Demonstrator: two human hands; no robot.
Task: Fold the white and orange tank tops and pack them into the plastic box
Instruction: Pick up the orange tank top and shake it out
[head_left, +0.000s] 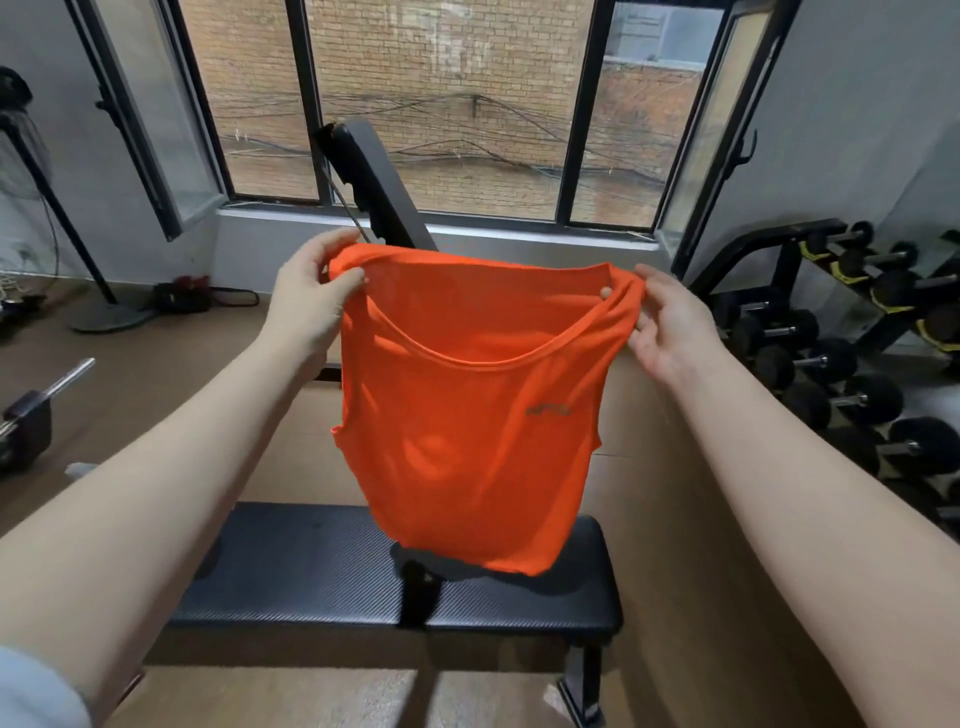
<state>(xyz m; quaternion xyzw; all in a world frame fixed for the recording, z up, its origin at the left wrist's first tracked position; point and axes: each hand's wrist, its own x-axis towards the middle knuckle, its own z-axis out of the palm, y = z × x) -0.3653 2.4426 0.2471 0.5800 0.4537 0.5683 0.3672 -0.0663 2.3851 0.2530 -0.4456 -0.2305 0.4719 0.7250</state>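
Head view, listed near to far from the surface (311, 566). Surface: black padded, bare where visible. Above it, hanging unfolded, hem just over the pad: orange tank top (467, 441). Held at the shoulder straps: left hand (306, 301), fingers pinching one strap; right hand (670, 322), fingers pinching the other. Beyond the surface: inclined backrest (371, 187), window (441, 104). Right of the surface: dumbbell rack (857, 332). White tank top, plastic box: not in view. Progress, judged: early; no fold made on orange top, packing still ahead.
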